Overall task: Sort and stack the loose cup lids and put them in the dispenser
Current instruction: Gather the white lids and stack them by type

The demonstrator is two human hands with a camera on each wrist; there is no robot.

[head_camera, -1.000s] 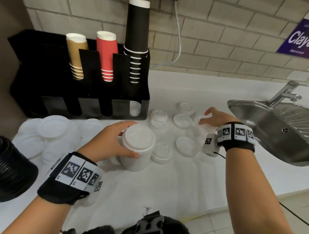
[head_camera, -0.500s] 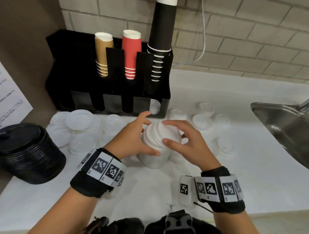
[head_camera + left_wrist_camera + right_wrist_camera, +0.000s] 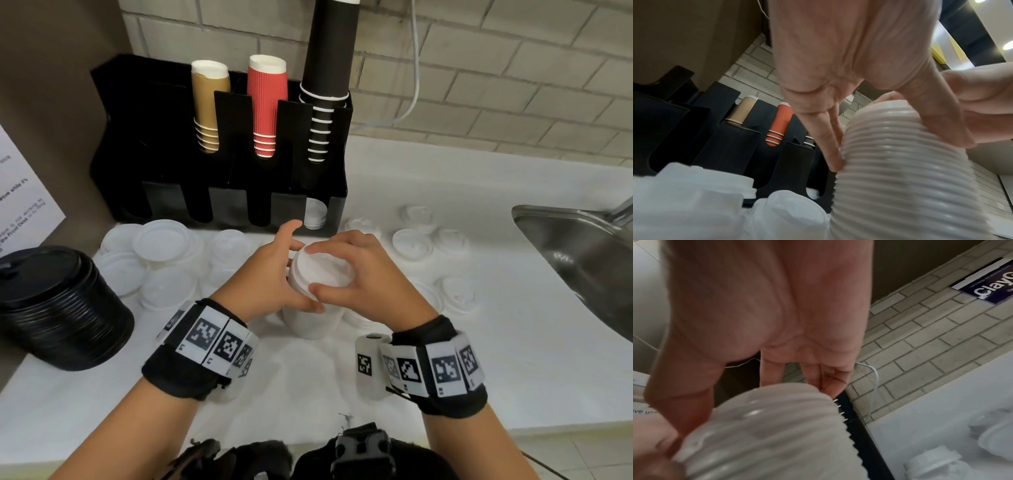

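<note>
Head view: the left hand [image 3: 270, 274] and right hand [image 3: 363, 270] both grip the white lid stack [image 3: 317, 291] standing between them; the dispenser [image 3: 219, 192] stands just beyond their fingertips, bare counter [image 3: 308, 380] behind the wrists.

Left wrist view: thumb and fingers [image 3: 830, 146] clasp the stack's ribbed side.

Right wrist view: fingers curl over its top rim.

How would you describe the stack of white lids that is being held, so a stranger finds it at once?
Start at the black dispenser against the brick wall. On the counter in front of it, the tall lid stack stands between both hands. The other white lids lie loose or in low piles; the other tall stack is black.
</note>
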